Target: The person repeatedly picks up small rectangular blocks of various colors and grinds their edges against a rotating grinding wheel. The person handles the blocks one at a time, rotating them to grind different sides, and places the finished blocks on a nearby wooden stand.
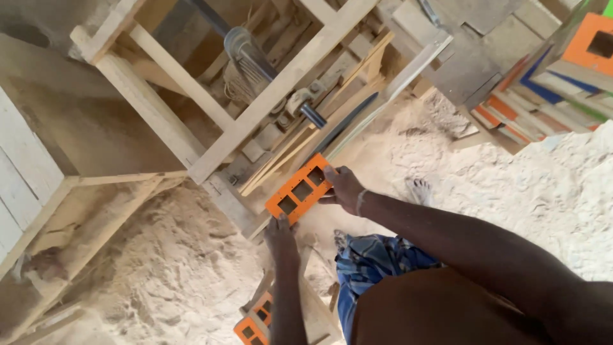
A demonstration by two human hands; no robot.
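Observation:
An orange rectangular panel [299,189] with three square cut-outs lies tilted on a wooden machine frame. My right hand [345,188] grips its upper right end. My left hand [281,235] presses against its lower left end, fingers on the edge. Both arms reach forward from the lower right of the view.
The wooden frame [211,108] holds a belt pulley and a metal shaft [306,110]. Sawdust [166,268] covers the ground. Painted orange and blue pieces [549,89] are stacked at the upper right. More orange panels [255,322] lie below by my left arm. My bare foot [419,190] stands on the sawdust.

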